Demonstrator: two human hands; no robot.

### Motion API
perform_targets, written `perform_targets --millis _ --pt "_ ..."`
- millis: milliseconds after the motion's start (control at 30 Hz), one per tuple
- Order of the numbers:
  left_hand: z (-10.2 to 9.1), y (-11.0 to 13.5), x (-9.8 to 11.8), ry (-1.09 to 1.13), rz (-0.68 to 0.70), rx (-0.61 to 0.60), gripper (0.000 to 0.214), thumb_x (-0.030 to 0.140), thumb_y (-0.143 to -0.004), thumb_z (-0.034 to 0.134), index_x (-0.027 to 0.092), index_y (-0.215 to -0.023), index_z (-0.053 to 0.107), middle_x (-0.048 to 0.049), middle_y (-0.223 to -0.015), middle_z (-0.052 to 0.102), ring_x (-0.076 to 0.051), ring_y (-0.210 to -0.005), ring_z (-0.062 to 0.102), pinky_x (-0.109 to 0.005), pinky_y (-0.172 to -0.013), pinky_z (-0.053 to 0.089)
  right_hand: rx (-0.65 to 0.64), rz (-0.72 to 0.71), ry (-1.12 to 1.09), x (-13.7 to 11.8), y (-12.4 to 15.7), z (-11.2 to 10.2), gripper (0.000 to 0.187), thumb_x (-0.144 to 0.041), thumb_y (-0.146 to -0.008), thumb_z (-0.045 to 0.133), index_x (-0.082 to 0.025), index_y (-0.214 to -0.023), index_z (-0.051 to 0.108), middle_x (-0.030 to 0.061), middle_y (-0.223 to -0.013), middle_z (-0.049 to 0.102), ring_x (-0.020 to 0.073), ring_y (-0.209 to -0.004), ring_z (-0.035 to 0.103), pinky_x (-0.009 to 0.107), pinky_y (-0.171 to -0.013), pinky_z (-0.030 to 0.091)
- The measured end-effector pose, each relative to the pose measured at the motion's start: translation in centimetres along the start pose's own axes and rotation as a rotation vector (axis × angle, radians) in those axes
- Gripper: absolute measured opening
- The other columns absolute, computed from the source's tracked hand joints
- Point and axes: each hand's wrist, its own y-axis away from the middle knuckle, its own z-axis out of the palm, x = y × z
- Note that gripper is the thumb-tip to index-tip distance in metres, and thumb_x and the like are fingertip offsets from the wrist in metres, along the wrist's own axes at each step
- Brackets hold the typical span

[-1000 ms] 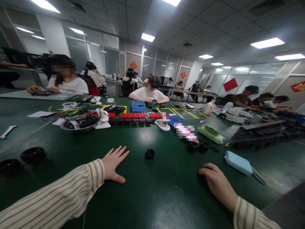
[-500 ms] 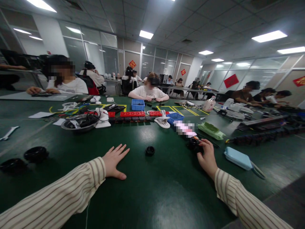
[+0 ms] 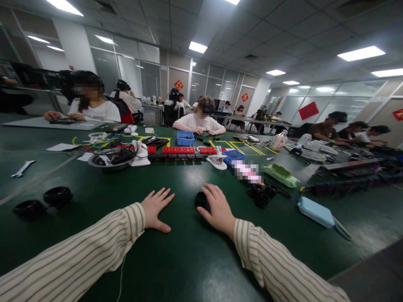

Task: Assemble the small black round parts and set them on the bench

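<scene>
My left hand (image 3: 155,208) lies flat on the green table (image 3: 176,260), fingers spread, holding nothing. My right hand (image 3: 217,209) rests just right of it, fingers curled over a small black round part (image 3: 200,197) that shows at its left edge. Three more black round parts (image 3: 262,195) sit in a cluster further right, apart from both hands. Both arms wear striped sleeves.
Two black bowls (image 3: 44,202) and a wrench (image 3: 22,168) lie at the left. A light blue case (image 3: 316,212) lies right. A metal bowl (image 3: 110,161), red strips (image 3: 178,149), blue bins (image 3: 185,138) and a green tray (image 3: 281,175) stand further back. Several people sit around the tables.
My right hand left the cluster of black parts at the right and moved left onto the single black part in the middle. The left hand stayed flat in place.
</scene>
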Motion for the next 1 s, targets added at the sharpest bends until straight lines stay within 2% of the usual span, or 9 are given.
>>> perform_targets --millis 100,267,367,467,633,733,800,900,1000 --pt "-0.1 0.1 0.1 0.008 0.000 0.000 0.115 0.077 -0.050 0.056 0.017 -0.140 0.019 -0.0157 -0.147 0.011 -0.035 -0.135 0.009 -0.054 -0.107 0.010 -0.131 0.069 0.006 -1.9 -3.9 2.9 0.063 -0.047 -0.081 0.050 -0.014 -0.133 0.034 0.0152 -0.137 0.034 0.0308 -0.126 0.027 0.051 -0.104 0.019" --pt "-0.2 0.3 0.2 0.021 0.001 0.003 0.115 0.077 -0.050 0.057 0.017 -0.140 0.018 -0.0151 -0.147 0.010 -0.034 -0.135 0.008 -0.053 -0.107 0.009 -0.312 0.045 -0.067 -2.1 -4.8 2.9 0.029 -0.017 -0.082 0.042 -0.015 -0.107 0.056 0.0095 -0.106 0.058 0.0192 -0.102 0.050 0.034 -0.094 0.036" --pt "-0.1 0.3 0.1 0.020 -0.003 0.009 0.115 0.077 -0.050 0.056 0.018 -0.140 0.018 -0.0142 -0.147 0.010 -0.034 -0.135 0.009 -0.053 -0.107 0.010 -0.325 0.006 -0.143 -1.9 -0.7 0.0 0.036 -0.008 -0.068 0.043 -0.016 -0.102 0.056 0.0069 -0.105 0.056 0.0178 -0.101 0.048 0.030 -0.092 0.038" --pt "0.1 0.2 0.0 0.012 0.008 0.018 0.115 0.080 -0.050 0.053 0.017 -0.140 0.018 -0.0146 -0.147 0.011 -0.034 -0.135 0.010 -0.054 -0.107 0.011 -0.328 0.108 -0.227 -1.3 5.2 -3.5 0.044 -0.005 -0.059 0.040 -0.016 -0.100 0.053 0.0086 -0.107 0.053 0.0179 -0.102 0.048 0.031 -0.092 0.040" --pt "0.5 0.1 -0.1 0.007 0.015 0.042 0.112 0.079 -0.051 0.052 0.018 -0.140 0.020 -0.0142 -0.147 0.013 -0.035 -0.134 0.011 -0.054 -0.107 0.013 -0.196 0.352 -0.073 1.5 12.0 -8.2 0.037 -0.019 -0.079 0.040 -0.014 -0.115 0.046 0.0134 -0.115 0.053 0.0204 -0.105 0.053 0.035 -0.089 0.044" --pt "0.5 0.0 -0.2 -0.011 0.012 0.035 0.111 0.078 -0.052 0.053 0.018 -0.140 0.021 -0.0141 -0.147 0.013 -0.034 -0.134 0.012 -0.054 -0.107 0.014 -0.019 0.476 -0.035 4.0 11.4 -10.7 0.033 -0.036 -0.083 0.041 -0.016 -0.108 0.051 0.0068 -0.086 0.063 0.0170 -0.071 0.061 0.029 -0.065 0.048" --pt "0.5 0.0 -0.2 -0.020 0.017 0.033 0.111 0.079 -0.052 0.051 0.018 -0.140 0.020 -0.0142 -0.147 0.012 -0.034 -0.134 0.012 -0.054 -0.107 0.014 0.261 0.548 -0.014 6.3 9.5 -12.0 0.033 -0.044 -0.083 0.041 -0.017 -0.092 0.057 0.0025 -0.069 0.060 0.0143 -0.056 0.055 0.026 -0.054 0.043" --pt "0.5 0.1 -0.3 -0.028 0.015 0.041 0.111 0.080 -0.052 0.050 0.019 -0.140 0.020 -0.0138 -0.147 0.012 -0.034 -0.134 0.012 -0.053 -0.107 0.014 0.876 0.688 -0.129 10.5 6.5 -12.4 0.041 -0.050 -0.083 0.035 -0.015 -0.084 0.056 0.0044 -0.072 0.057 0.0127 -0.057 0.050 0.025 -0.052 0.039" --pt "0.4 0.1 -0.2 -0.035 0.008 0.037 0.112 0.081 -0.051 0.050 0.019 -0.140 0.020 -0.0135 -0.147 0.012 -0.034 -0.134 0.013 -0.052 -0.107 0.014 1.051 0.803 -0.293 14.1 5.6 -10.8 0.046 -0.057 -0.076 0.041 -0.014 -0.091 0.049 0.0034 -0.075 0.053 0.0103 -0.052 0.047 0.025 -0.050 0.040"
